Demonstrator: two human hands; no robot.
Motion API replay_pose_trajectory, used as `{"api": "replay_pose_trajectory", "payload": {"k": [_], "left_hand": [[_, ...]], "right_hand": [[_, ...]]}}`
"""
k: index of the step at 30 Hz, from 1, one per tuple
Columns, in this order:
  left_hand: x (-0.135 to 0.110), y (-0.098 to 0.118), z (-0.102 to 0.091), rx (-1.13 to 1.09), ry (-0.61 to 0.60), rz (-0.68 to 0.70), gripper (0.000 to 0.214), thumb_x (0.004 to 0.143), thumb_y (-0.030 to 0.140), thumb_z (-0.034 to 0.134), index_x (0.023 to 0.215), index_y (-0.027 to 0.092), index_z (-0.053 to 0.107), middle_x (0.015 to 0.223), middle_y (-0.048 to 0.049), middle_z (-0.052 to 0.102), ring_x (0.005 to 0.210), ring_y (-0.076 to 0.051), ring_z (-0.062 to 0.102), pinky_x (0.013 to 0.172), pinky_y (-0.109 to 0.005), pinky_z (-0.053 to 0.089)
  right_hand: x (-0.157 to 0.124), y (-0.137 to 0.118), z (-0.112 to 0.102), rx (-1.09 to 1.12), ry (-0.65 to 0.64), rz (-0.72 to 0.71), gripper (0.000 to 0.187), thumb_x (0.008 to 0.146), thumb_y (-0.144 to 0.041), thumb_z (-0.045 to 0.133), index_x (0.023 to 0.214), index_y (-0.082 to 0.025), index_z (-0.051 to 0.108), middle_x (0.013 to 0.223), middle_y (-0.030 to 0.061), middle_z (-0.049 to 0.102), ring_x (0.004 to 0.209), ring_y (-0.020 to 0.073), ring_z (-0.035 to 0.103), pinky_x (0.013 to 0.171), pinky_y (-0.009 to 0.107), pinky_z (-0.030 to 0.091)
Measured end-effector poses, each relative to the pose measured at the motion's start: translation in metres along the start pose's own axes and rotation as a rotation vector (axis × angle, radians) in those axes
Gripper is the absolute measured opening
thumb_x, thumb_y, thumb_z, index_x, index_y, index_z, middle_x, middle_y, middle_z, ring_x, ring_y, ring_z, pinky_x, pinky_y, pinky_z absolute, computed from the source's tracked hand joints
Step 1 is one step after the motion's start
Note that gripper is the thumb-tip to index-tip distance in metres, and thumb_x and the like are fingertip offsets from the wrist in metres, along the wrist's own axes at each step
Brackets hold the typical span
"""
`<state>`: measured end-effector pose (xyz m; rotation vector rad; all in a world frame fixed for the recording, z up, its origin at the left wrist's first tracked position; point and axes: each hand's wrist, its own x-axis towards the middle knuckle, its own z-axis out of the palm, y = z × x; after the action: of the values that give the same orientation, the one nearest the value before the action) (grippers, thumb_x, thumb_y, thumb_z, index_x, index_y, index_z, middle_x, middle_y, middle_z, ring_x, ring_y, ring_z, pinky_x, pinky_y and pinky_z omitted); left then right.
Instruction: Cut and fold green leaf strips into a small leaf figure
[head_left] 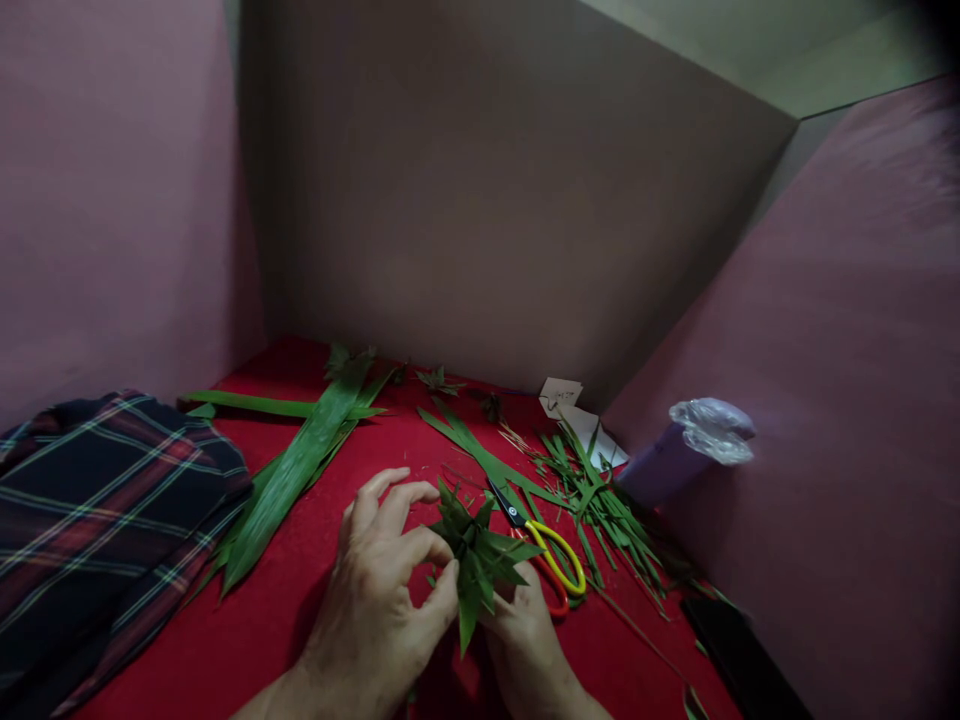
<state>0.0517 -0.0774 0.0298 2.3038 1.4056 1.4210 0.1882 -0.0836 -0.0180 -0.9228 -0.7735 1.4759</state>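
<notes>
Between my two hands is a star-shaped flower folded from green leaf strips point(484, 562), its pointed tips spreading outward. My left hand point(390, 570) pinches one of its leaf tips between thumb and forefinger, the other fingers curved above. From below and to the right, my right hand point(529, 630) grips the flower's underside; the leaves cover most of those fingers. Just beyond the right hand lie scissors point(556, 555) with one yellow and one red handle, their dark blades pointing away to the upper left.
A red cloth point(330, 540) covers the table. Long green leaves point(300, 470) lie at left beside a plaid cloth point(120, 530). Cut leaf strips point(600, 500), papers point(589, 430), a purple plastic-topped roll point(675, 455) and a dark flat object point(739, 655) are at right. Walls enclose three sides.
</notes>
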Motion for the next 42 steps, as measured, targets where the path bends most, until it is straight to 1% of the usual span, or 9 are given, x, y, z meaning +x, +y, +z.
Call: {"api": "replay_pose_trajectory", "payload": {"k": [5, 11, 15, 19, 22, 24, 27, 33, 42], "left_hand": [[0.0, 0.001, 0.0, -0.005, -0.014, -0.003, 0.014, 0.072, 0.011, 0.055, 0.062, 0.021, 0.06, 0.102, -0.0061, 0.056, 0.114, -0.028, 0.037, 0.09, -0.05, 0.038], [0.001, 0.001, 0.0, -0.009, -0.018, -0.007, 0.015, 0.072, 0.01, 0.055, 0.063, 0.021, 0.058, 0.102, -0.0064, 0.055, 0.114, -0.028, 0.036, 0.089, -0.051, 0.039], [0.0, -0.001, 0.001, -0.005, -0.031, -0.016, 0.01, 0.072, 0.011, 0.055, 0.069, 0.02, 0.058, 0.104, -0.0076, 0.053, 0.115, -0.028, 0.036, 0.089, -0.049, 0.039], [-0.001, -0.005, 0.003, -0.005, -0.033, 0.002, 0.01, 0.073, 0.013, 0.055, 0.068, 0.021, 0.057, 0.103, -0.0071, 0.053, 0.114, -0.028, 0.036, 0.088, -0.049, 0.038], [-0.001, -0.006, 0.004, 0.001, -0.038, 0.003, 0.013, 0.072, 0.01, 0.054, 0.065, 0.021, 0.057, 0.102, -0.0064, 0.053, 0.113, -0.027, 0.036, 0.089, -0.048, 0.038], [-0.001, -0.007, 0.005, 0.005, -0.026, 0.006, 0.015, 0.071, 0.008, 0.054, 0.063, 0.02, 0.056, 0.101, -0.0063, 0.053, 0.113, -0.027, 0.036, 0.089, -0.048, 0.037], [-0.001, -0.007, 0.006, 0.018, 0.0, 0.021, 0.015, 0.07, 0.007, 0.054, 0.063, 0.02, 0.056, 0.101, -0.0065, 0.053, 0.113, -0.028, 0.036, 0.089, -0.048, 0.037], [-0.002, -0.003, 0.004, 0.074, 0.045, -0.006, 0.015, 0.069, 0.006, 0.055, 0.062, 0.019, 0.057, 0.103, -0.0075, 0.054, 0.114, -0.03, 0.035, 0.088, -0.049, 0.037], [-0.002, -0.003, 0.005, 0.059, 0.081, -0.003, 0.016, 0.067, 0.005, 0.055, 0.062, 0.019, 0.056, 0.103, -0.0075, 0.054, 0.113, -0.029, 0.036, 0.089, -0.048, 0.037]], "right_hand": [[-0.001, -0.003, 0.003, 0.015, -0.02, -0.011, 0.027, 0.052, -0.024, 0.08, 0.072, -0.014, 0.065, 0.062, 0.0, 0.061, 0.055, 0.0114, 0.05, 0.053, 0.022, 0.04], [0.0, -0.002, 0.002, 0.019, -0.028, -0.013, 0.021, 0.055, -0.022, 0.078, 0.07, -0.015, 0.065, 0.057, -0.0018, 0.059, 0.049, 0.0101, 0.047, 0.05, 0.021, 0.038], [0.0, 0.001, -0.003, 0.043, -0.051, -0.038, 0.025, 0.054, -0.022, 0.079, 0.072, -0.017, 0.063, 0.061, -0.0013, 0.061, 0.05, 0.0106, 0.049, 0.049, 0.021, 0.038], [0.001, 0.006, -0.007, 0.019, 0.007, -0.026, 0.028, 0.052, -0.023, 0.079, 0.072, -0.016, 0.061, 0.058, -0.0015, 0.06, 0.051, 0.0108, 0.05, 0.049, 0.021, 0.039], [0.002, 0.01, -0.009, -0.02, 0.06, -0.027, 0.032, 0.048, -0.022, 0.081, 0.073, -0.015, 0.062, 0.062, -0.0001, 0.062, 0.055, 0.0121, 0.052, 0.054, 0.023, 0.042], [0.003, 0.012, -0.01, -0.036, 0.039, -0.032, 0.03, 0.049, -0.022, 0.08, 0.072, -0.015, 0.063, 0.063, 0.0004, 0.063, 0.055, 0.0121, 0.052, 0.057, 0.024, 0.043], [0.005, 0.011, -0.009, -0.051, -0.032, -0.047, 0.029, 0.049, -0.022, 0.08, 0.072, -0.014, 0.065, 0.064, 0.0019, 0.064, 0.058, 0.0136, 0.054, 0.058, 0.024, 0.044], [0.005, 0.008, -0.007, -0.044, -0.122, -0.037, 0.03, 0.052, -0.022, 0.079, 0.079, -0.015, 0.067, 0.068, 0.0041, 0.066, 0.063, 0.0169, 0.057, 0.055, 0.024, 0.042], [0.008, 0.013, -0.009, 0.01, -0.115, -0.011, 0.03, 0.05, -0.021, 0.081, 0.076, -0.015, 0.069, 0.066, 0.0037, 0.067, 0.056, 0.0139, 0.056, 0.05, 0.021, 0.04]]}}
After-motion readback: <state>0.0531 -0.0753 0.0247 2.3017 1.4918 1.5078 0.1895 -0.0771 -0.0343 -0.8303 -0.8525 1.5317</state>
